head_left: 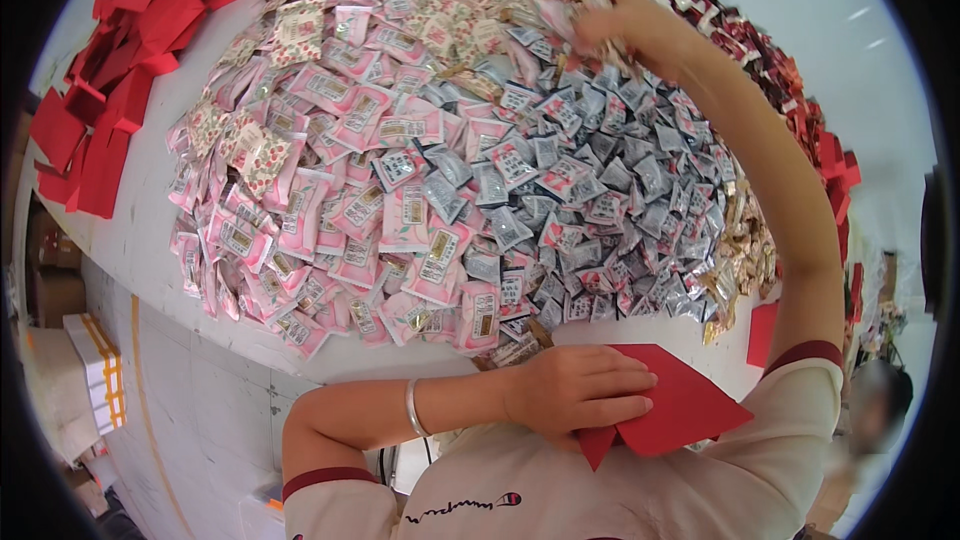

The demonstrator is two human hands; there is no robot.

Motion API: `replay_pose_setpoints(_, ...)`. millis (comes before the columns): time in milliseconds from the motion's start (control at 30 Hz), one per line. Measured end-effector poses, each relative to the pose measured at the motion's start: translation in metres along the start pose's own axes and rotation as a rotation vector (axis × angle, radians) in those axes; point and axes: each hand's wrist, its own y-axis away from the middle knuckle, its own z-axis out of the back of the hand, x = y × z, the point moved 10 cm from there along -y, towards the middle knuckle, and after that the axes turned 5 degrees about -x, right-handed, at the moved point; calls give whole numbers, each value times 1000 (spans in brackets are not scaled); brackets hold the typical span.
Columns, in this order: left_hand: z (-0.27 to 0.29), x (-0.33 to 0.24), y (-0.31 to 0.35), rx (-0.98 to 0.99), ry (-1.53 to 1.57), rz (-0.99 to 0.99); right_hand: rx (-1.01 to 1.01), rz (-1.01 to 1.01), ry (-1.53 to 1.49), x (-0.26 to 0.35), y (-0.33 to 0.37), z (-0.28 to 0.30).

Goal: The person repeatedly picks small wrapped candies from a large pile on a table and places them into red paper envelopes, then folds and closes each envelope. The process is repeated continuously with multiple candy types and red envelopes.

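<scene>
Left hand (pixel 578 390) clasps red box (pixel 685 400), inside hidden; right hand (pixel 612 22), blurred, seemingly clutches packets (pixel 556 17); judged mid-filling, large packet heap (pixel 480 185) remaining.

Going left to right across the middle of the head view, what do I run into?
Red card pieces → pink packets → silvery-grey packets → gold packets → your right forearm → more red pieces at the far right.
</scene>
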Motion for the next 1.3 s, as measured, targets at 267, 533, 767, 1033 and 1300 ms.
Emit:
replay_pose_setpoints(267, -8, 3, 0, 37, -8, 44, -131, 153, 818, -41, 24, -23)
replay_pose_setpoints(533, -11, 1, -5, 35, -38, 57, -300, 273, 838, -11, 25, -17)
replay_pose_setpoints(767, -36, 59, 12, 163, -50, 736, -307, 383, -544, 16, 146, 73)
replay_pose_setpoints(1033, -91, 79, -3, 142, 101, 816, -715, 978, 800, 34, 358, -4)
replay_pose_setpoints(1300, -104, 90, -14, 11, 255, 815, -698, 661, 913, -30, 358, 2)
